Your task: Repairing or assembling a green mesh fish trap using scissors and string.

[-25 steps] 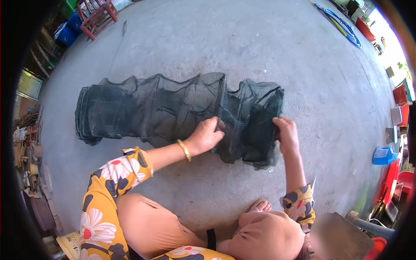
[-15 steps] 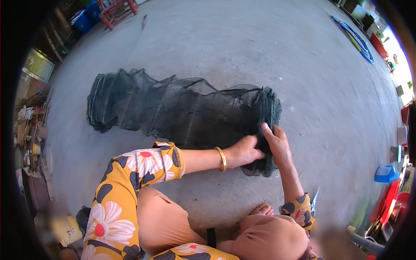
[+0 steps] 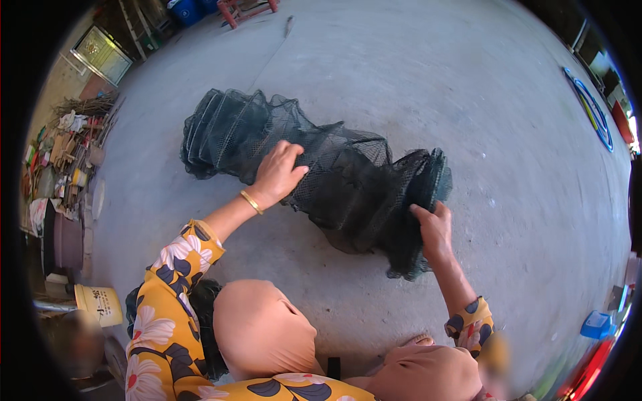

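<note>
The left hand (image 3: pixel 275 175) has just moved away from the right end of the dark green net (image 3: pixel 348 207). A moment ago both hands were close together there. Now the left hand is over the part of the net left of the middle, and the right hand (image 3: pixel 436 230) is by itself at the right end. For the work, this seems to mean that one hand keeps the bunched end while the other is free for the rest.

The right hand's grip is closed, with the thumb in front and the net's edge pinched in it. The left hand's grip is about half open, with bent fingers and a gap to the thumb. It does not seem to hold anything, but I can't tell if it touches the mesh.

The net lies on the grey floor (image 3: pixel 521 200) in front of the knees. Next to the earlier picture, its right end looks looser and more fanned out, and its left end sits higher up. The red stool (image 3: pixel 244 10) and the blue hose (image 3: pixel 592 110) both show farther right too, so some of that slant may come from the head turning.
</note>
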Available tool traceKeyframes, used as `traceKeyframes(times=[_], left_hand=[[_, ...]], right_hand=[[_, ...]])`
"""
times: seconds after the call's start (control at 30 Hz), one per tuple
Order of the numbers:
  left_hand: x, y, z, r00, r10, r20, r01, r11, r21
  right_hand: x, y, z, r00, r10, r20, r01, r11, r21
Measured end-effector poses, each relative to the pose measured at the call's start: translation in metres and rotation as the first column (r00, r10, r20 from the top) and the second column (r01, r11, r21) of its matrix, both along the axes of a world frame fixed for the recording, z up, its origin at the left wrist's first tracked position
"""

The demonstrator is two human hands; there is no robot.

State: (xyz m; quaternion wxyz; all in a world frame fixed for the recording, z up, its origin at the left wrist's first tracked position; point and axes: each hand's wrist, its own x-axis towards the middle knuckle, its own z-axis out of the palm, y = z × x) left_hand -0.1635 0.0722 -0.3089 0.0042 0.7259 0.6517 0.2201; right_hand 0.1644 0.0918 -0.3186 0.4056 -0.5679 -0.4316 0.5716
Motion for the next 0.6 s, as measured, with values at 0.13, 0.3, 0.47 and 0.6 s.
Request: traceKeyframes(times=[0.13, 0.3, 0.47, 0.6], left_hand=[[-0.019, -0.013, -0.023, 0.984, 0.112, 0.138, -0.066, 0.951, -0.303], [-0.027, -0.011, -0.043, 0.970, 0.073, 0.230, -0.009, 0.963, -0.270], [-0.045, -0.006, -0.051, 0.827, 0.139, 0.545, 0.094, 0.921, -0.377], [-0.057, -0.005, -0.044, 0.830, 0.138, 0.541, 0.040, 0.952, -0.303]], right_hand=[[-0.057, 0.016, -0.009, 0.990, 0.105, -0.093, -0.108, 0.994, -0.033], [-0.118, 0.042, -0.009, 0.956, 0.261, -0.133, -0.271, 0.960, -0.067], [-0.182, 0.049, -0.007, 0.963, 0.269, -0.003, -0.268, 0.961, -0.065], [-0.199, 0.051, -0.007, 0.947, 0.321, 0.028, -0.314, 0.938, -0.146]])
